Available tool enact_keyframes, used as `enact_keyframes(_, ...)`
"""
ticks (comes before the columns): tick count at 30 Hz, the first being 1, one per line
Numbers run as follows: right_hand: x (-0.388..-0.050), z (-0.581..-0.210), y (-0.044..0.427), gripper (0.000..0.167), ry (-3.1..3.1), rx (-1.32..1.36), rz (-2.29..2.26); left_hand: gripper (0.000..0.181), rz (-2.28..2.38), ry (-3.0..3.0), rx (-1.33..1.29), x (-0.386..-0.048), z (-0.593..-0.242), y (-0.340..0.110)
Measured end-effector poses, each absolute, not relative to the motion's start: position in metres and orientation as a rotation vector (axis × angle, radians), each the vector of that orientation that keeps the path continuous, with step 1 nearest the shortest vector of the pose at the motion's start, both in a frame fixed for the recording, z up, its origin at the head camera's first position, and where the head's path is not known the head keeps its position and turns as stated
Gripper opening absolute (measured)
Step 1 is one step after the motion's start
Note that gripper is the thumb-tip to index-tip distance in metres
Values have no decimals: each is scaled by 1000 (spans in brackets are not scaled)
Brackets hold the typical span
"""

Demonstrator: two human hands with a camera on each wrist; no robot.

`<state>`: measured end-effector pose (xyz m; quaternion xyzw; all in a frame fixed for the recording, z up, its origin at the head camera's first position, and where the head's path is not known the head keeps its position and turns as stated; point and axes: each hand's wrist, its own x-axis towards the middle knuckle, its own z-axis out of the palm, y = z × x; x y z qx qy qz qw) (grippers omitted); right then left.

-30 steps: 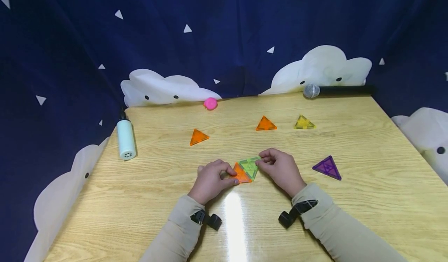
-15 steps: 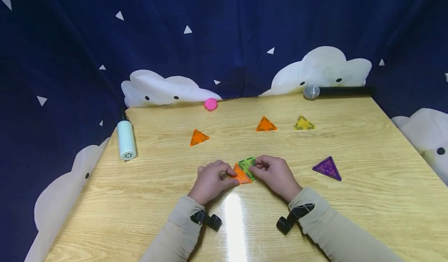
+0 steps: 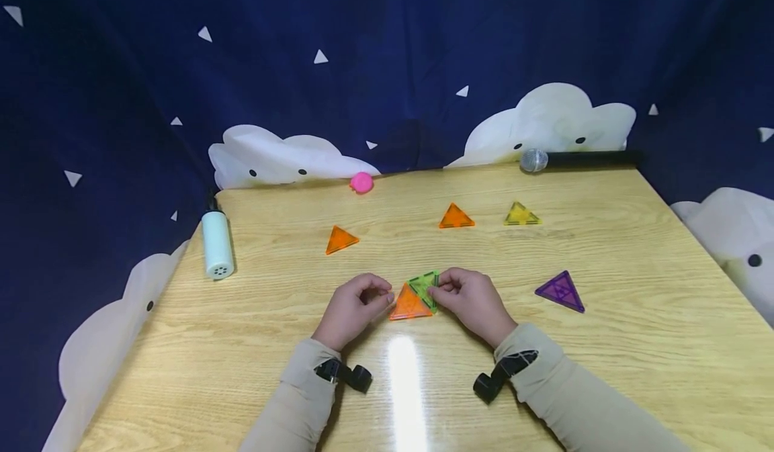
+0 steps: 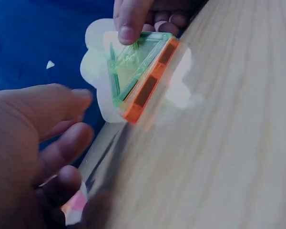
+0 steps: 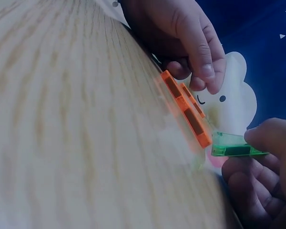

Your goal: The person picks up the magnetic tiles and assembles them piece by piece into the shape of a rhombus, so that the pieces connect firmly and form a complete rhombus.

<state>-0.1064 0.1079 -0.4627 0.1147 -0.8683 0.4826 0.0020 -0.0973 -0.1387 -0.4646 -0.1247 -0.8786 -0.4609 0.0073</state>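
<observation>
A translucent green triangular magnetic tile (image 3: 422,283) is pinched between the thumb and fingers of my right hand (image 3: 476,304). In the right wrist view, the green tile (image 5: 233,149) is tilted up off the table. Its left edge meets an orange triangular magnetic tile (image 3: 410,305), which lies flat at the middle of the table. My left hand (image 3: 351,309) hovers just left of the orange tile, holding nothing. The left wrist view shows a gap between the left hand (image 4: 43,129) and the orange tile's edge (image 4: 152,78).
Farther back lie two more orange triangles (image 3: 341,240) (image 3: 456,217) and a yellow triangle (image 3: 521,215). A purple triangle (image 3: 562,292) is at right. A light blue bottle (image 3: 218,245), a pink round object (image 3: 361,183) and a microphone (image 3: 535,160) sit along the table's edges.
My left hand has let go of the orange tile and drawn back left. The right hand shifted slightly left and its green tile tilted up. The head view moved a little.
</observation>
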Motion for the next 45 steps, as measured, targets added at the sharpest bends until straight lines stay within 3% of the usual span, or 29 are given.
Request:
enact_keyframes(19,-108,-464,107,13,-2745,374,1506,26,-1374,-2476,-158,-137,-475,-164)
enact_keyframes(45,-106,-461,107,12,-2748,342,1542,16,-1143,-2458,99,-166,-476,-186)
